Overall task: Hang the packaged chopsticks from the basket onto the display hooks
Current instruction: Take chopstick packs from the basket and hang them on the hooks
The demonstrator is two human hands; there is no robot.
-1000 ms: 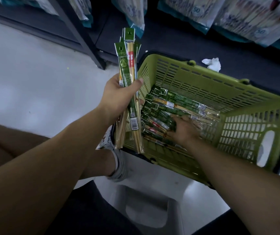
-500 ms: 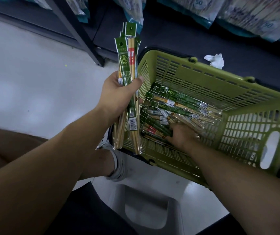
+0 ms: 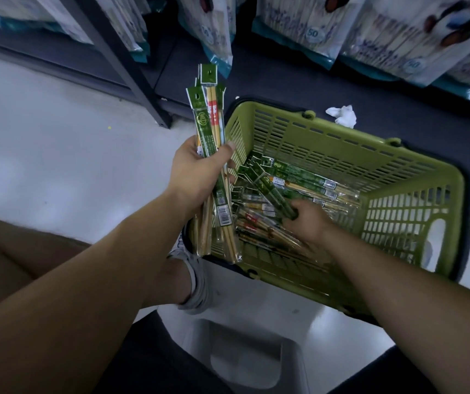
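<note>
A: What is the person wearing?

B: A pale grey low-cut sneaker [image 3: 198, 282], with the ankle [image 3: 168, 280] above it bare. Dark cloth [image 3: 148, 359] shows along the lower edge, though I can't tell which garment it is.

A: And the arms?

B: The left forearm [image 3: 114, 265] and right forearm [image 3: 384, 280] are bare, like the left hand [image 3: 196, 172] and right hand [image 3: 310, 223].

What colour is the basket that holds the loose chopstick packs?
Olive green, with slotted walls. The basket shows best in the head view, the only view given.
</note>
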